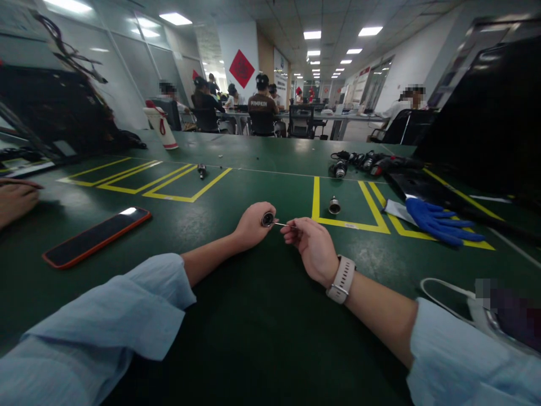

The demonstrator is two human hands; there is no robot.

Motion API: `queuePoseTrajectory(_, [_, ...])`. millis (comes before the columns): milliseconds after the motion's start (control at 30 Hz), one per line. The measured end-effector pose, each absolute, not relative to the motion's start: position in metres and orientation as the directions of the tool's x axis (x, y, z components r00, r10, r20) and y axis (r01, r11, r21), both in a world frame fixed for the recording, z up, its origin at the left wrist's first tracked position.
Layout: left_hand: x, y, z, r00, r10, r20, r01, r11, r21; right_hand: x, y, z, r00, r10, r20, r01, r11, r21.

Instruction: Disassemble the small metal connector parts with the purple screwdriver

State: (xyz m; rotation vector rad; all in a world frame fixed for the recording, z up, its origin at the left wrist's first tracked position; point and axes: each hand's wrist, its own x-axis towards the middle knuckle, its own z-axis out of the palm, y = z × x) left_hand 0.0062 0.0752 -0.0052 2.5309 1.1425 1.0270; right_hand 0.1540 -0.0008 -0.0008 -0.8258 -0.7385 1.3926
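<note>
My left hand is closed around a small round black and metal part, held just above the green table. My right hand pinches a thin metal pin or tool whose tip points into that part. Both forearms rest on the table in light blue sleeves, and a pale watch sits on my right wrist.
A red-edged phone lies at the left. A small metal part stands inside yellow floor-tape lines, another farther left. A blue glove, dark tools and a white cup lie beyond. Another person's hand rests at the far left.
</note>
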Motion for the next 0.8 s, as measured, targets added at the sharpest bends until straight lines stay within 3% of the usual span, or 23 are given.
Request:
queuePoseTrajectory(167, [0.0049,0.0761,-0.0047,0.483,0.71,0.512,0.56,-0.7,0.443,0.1572,0.0033,-0.0027,0.017,0.998,-0.058,-0.567,-0.039,-0.823])
queuePoseTrajectory(400, [0.0071,0.0759,-0.0051,0.457,0.728,0.512,0.588,-0.679,0.44,0.1526,-0.0048,-0.0021,0.072,0.997,0.031,-0.497,0.063,-0.865])
queuePoseTrajectory(667, [0.0059,0.0762,-0.0042,0.472,0.722,0.506,0.55,-0.69,0.471,0.1567,0.0035,-0.002,0.026,0.998,-0.058,-0.553,-0.034,-0.833])
queuePoseTrajectory(800, [0.0057,0.078,-0.0047,0.489,0.722,0.49,0.514,-0.692,0.506,0.1562,0.003,-0.0015,0.046,0.998,-0.03,-0.562,0.001,-0.827])
